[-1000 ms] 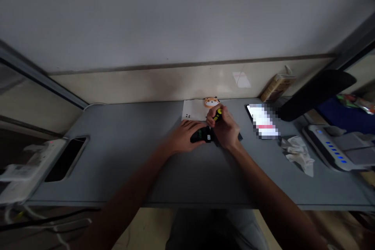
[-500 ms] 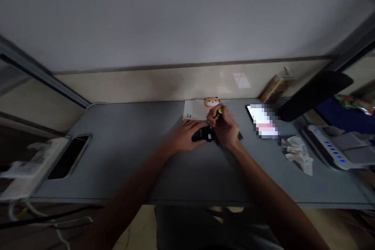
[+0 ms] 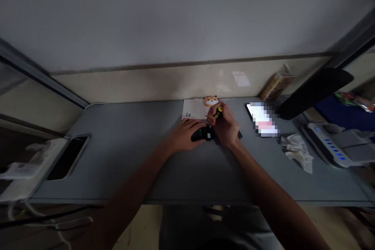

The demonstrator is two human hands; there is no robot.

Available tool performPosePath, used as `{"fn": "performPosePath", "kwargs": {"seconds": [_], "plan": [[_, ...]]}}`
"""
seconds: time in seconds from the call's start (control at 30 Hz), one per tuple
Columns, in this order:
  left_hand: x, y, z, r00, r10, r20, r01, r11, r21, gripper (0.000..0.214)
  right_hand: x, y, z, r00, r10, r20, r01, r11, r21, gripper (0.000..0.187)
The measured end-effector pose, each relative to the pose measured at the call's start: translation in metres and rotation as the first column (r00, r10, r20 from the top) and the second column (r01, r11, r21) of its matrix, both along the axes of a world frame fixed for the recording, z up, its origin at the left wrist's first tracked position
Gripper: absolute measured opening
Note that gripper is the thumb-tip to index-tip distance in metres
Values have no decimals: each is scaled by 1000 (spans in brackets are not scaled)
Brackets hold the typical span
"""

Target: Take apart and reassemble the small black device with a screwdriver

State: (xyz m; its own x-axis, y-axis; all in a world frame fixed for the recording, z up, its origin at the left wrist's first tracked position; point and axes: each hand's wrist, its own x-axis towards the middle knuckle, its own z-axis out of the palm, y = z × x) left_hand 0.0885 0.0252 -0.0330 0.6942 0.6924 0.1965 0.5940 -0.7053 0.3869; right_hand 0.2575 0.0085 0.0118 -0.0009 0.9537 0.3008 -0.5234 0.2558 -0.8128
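On the grey desk [image 3: 117, 125] a dark, flat device [image 3: 199, 134] lies in front of me. A faint green patch like a circuit board and a small white label show on it. My left hand [image 3: 185, 136] grips its left end between fingers and thumb. Wrapped in a fist, my right hand [image 3: 227, 127] holds a screwdriver with a black and yellow handle [image 3: 218, 112] upright over the device's right part. The screwdriver's tip is hidden behind the hand, so I cannot tell whether it touches. A dark corner [image 3: 240, 135] shows beyond my right wrist.
Behind my hands lie a white sheet [image 3: 192, 108] and an orange animal-faced item [image 3: 211, 101]. To the right are a lit phone [image 3: 263, 120], crumpled tissue [image 3: 298, 151], a carton [image 3: 277, 86], a black cylinder [image 3: 318, 93] and a charging station [image 3: 328, 144]. Another phone [image 3: 68, 158] lies left, beside a power strip [image 3: 48, 156].
The view has shifted very slightly. Both hands keep their grips and places on the device and the screwdriver.
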Motion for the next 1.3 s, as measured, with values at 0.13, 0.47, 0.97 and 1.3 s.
{"fn": "performPosePath", "kwargs": {"seconds": [0.13,0.47,0.97,1.3], "plan": [[0,-1,0,1000,4,19,-4,1000,6,45,0,0,1,1000,21,3,-21,1000,-2,48],[0,-1,0,997,-4,78,1,999,42,37,2,0,6,998,19,-62,-20,1000,-15,47],[1,5,-2,969,133,211,-150,986,70,19,29,17,8,965,-101,-240,77,991,-108,53],[22,50,8,969,232,87,-237,970,55,13,60,35,-13,869,-188,-458,103,973,-206,35]]}}
